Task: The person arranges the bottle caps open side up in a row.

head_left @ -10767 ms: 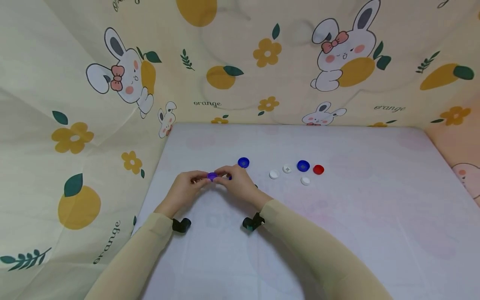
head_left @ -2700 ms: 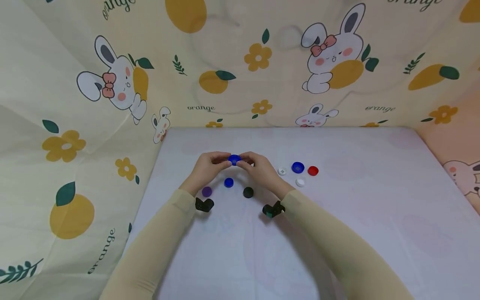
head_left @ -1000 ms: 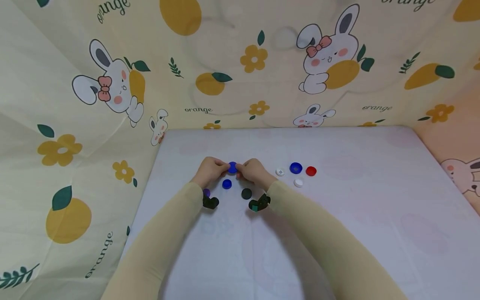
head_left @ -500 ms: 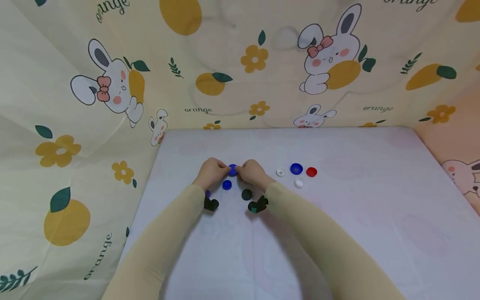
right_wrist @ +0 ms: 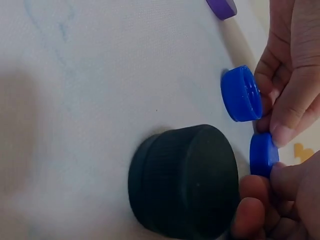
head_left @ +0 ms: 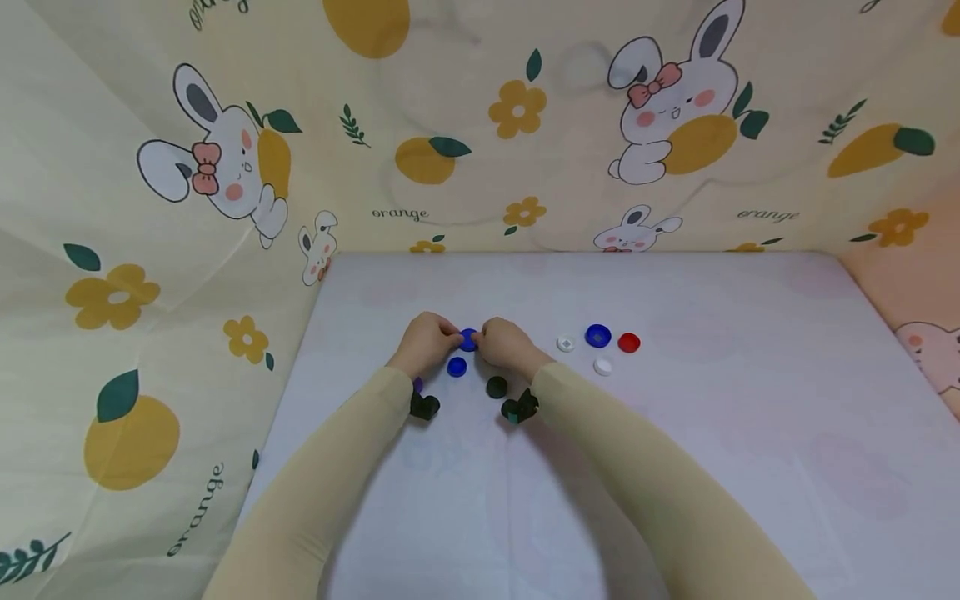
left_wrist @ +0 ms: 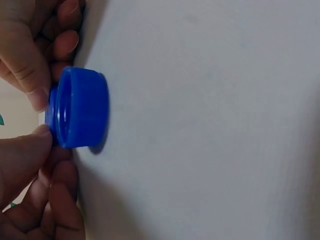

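Both hands meet at a blue bottle cap (head_left: 468,339) on the far left part of the table. My left hand (head_left: 428,342) pinches its left side and my right hand (head_left: 507,342) its right side, thumbs on its top. In the left wrist view the held cap is partly hidden behind a second blue cap (left_wrist: 86,110), which sits open side up just in front of the hands. A ribbed black cap (right_wrist: 185,182) lies by the right wrist. Beside the left wrist sits a purple cap (head_left: 418,385), partly covered in the head view.
To the right of the hands lie two white caps (head_left: 566,342), a larger blue cap (head_left: 597,336) and a red cap (head_left: 629,342). A white cloth covers the table (head_left: 712,433). Patterned curtains (head_left: 450,100) rise behind it and along the left.
Earlier both hands held the purple cap, now set down. They then lifted the blue cap and turned it over, lowering it towards the table. Over the last second the hands barely move.
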### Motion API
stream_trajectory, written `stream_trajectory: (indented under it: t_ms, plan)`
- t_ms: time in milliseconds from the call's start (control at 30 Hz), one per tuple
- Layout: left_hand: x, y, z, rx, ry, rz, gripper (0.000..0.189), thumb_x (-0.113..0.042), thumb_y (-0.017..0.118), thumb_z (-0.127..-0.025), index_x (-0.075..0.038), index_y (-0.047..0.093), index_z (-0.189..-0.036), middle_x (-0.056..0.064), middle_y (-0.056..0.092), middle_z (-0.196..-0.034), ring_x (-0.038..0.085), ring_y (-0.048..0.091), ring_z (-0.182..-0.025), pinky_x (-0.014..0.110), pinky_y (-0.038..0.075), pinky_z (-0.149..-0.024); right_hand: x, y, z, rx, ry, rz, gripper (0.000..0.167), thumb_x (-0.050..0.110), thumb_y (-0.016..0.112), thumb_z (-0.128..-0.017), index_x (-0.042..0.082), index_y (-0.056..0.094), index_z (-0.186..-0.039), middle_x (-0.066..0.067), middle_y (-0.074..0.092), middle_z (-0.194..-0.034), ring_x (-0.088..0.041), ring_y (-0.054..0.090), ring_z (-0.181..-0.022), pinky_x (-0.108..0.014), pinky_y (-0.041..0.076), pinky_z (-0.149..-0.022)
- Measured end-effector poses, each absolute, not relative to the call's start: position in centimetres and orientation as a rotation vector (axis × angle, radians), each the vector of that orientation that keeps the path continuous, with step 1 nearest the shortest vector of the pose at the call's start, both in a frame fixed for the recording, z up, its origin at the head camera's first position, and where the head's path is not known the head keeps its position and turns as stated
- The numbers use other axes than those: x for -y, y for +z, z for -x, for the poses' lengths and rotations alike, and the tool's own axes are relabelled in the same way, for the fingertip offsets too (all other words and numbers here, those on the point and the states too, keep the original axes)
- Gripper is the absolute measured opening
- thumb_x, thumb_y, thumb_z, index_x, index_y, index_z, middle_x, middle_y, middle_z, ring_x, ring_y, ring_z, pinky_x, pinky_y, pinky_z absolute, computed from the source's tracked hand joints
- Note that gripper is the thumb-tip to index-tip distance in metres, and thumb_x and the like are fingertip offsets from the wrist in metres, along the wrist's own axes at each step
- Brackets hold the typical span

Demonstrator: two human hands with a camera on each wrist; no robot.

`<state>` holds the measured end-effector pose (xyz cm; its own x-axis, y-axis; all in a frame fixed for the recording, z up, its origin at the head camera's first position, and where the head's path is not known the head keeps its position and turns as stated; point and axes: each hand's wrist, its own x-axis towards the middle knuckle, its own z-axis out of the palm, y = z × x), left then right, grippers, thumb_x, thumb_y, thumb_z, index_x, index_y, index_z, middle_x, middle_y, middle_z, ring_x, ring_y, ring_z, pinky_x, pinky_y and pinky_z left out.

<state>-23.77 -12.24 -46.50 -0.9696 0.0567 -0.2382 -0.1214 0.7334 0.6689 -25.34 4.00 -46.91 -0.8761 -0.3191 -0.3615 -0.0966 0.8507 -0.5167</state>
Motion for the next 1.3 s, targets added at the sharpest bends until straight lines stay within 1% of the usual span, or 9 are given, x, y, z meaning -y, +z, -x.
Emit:
stream_trajectory:
  t_ms: [167, 267, 400, 567, 800, 1067, 1200, 1300]
  plan:
    - [12.4, -46.8, 23.8, -2.671, 1.093, 0.082, 0.015, -0.024, 0.07, -0.091, -0.011, 0.076, -0.094, 0.002, 0.069, -0.095, 0.02, 0.059, -0.096, 0.037, 0.045, -0.089, -4.1, -47.1, 25.0, -2.6, -0.732, 0.294, 0.037, 0.033, 0.047, -0.103, 0.006, 0.062, -0.082, -0.005, 0.053, -0.069, -0.019, 0.052, -0.064, -0.029, 0.039, -0.058]
    - [12.4, -47.1, 23.6, -2.662, 1.097, 0.084, 0.016, -0.025, 0.069, -0.091, -0.011, 0.075, -0.096, 0.002, 0.069, -0.097, 0.02, 0.059, -0.098, 0.037, 0.045, -0.09, -4.3, -47.5, 24.7, -2.617, -0.767, 0.294, 0.037, 0.033, 0.047, -0.103, 0.007, 0.062, -0.081, -0.005, 0.055, -0.07, -0.02, 0.052, -0.065, -0.03, 0.04, -0.059]
    - [12.6, -47.4, 23.4, -2.668, 1.113, 0.073, 0.02, -0.025, 0.068, -0.092, -0.009, 0.073, -0.101, 0.003, 0.069, -0.1, 0.021, 0.06, -0.099, 0.037, 0.046, -0.089, -4.6, -48.1, 24.3, -2.648, -0.823, 0.286, 0.035, 0.033, 0.047, -0.103, 0.008, 0.062, -0.084, -0.004, 0.057, -0.073, -0.02, 0.053, -0.067, -0.03, 0.041, -0.06]
    - [12.8, -47.4, 23.2, -2.668, 1.141, 0.088, 0.025, -0.027, 0.068, -0.092, -0.007, 0.07, -0.108, 0.004, 0.069, -0.1, 0.021, 0.06, -0.099, 0.038, 0.046, -0.09, -5.0, -48.1, 23.9, -2.703, -0.898, 0.27, 0.03, 0.032, 0.051, -0.101, 0.008, 0.063, -0.086, -0.005, 0.06, -0.077, -0.02, 0.055, -0.07, -0.031, 0.042, -0.061]
    - [12.8, -47.4, 23.1, -2.632, 1.137, 0.118, 0.025, -0.027, 0.068, -0.092, -0.007, 0.07, -0.108, 0.004, 0.066, -0.102, 0.021, 0.059, -0.098, 0.039, 0.046, -0.089, -5.3, -48.1, 23.6, -2.671, -0.959, 0.253, 0.027, 0.031, 0.053, -0.1, 0.008, 0.064, -0.089, -0.004, 0.061, -0.078, -0.019, 0.055, -0.07, -0.031, 0.043, -0.06]
    - [12.8, -46.9, 23.0, -2.635, 1.123, 0.091, 0.027, -0.027, 0.068, -0.092, -0.007, 0.07, -0.11, 0.005, 0.067, -0.105, 0.021, 0.059, -0.101, 0.039, 0.046, -0.091, -5.6, -47.7, 23.6, -2.671, -0.963, 0.23, 0.026, 0.031, 0.054, -0.099, 0.008, 0.065, -0.092, -0.004, 0.062, -0.079, -0.019, 0.056, -0.07, -0.03, 0.043, -0.06]
    - [13.1, -46.7, 22.8, -2.631, 1.124, 0.068, 0.028, -0.029, 0.068, -0.092, -0.008, 0.069, -0.11, 0.004, 0.067, -0.102, 0.02, 0.059, -0.099, 0.038, 0.046, -0.091, -5.7, -47.4, 23.3, -2.666, -0.978, 0.23, 0.025, 0.032, 0.055, -0.099, 0.009, 0.064, -0.093, -0.003, 0.061, -0.079, -0.019, 0.055, -0.07, -0.03, 0.044, -0.06]
    - [13.6, -46.5, 22.4, -2.619, 1.141, 0.0, 0.029, -0.03, 0.068, -0.092, -0.009, 0.068, -0.113, 0.002, 0.067, -0.1, 0.018, 0.06, -0.097, 0.037, 0.047, -0.09, -5.8, -47.3, 23.0, -2.665, -0.986, 0.272, 0.024, 0.034, 0.057, -0.098, 0.011, 0.064, -0.094, -0.002, 0.061, -0.08, -0.018, 0.055, -0.071, -0.03, 0.044, -0.061]
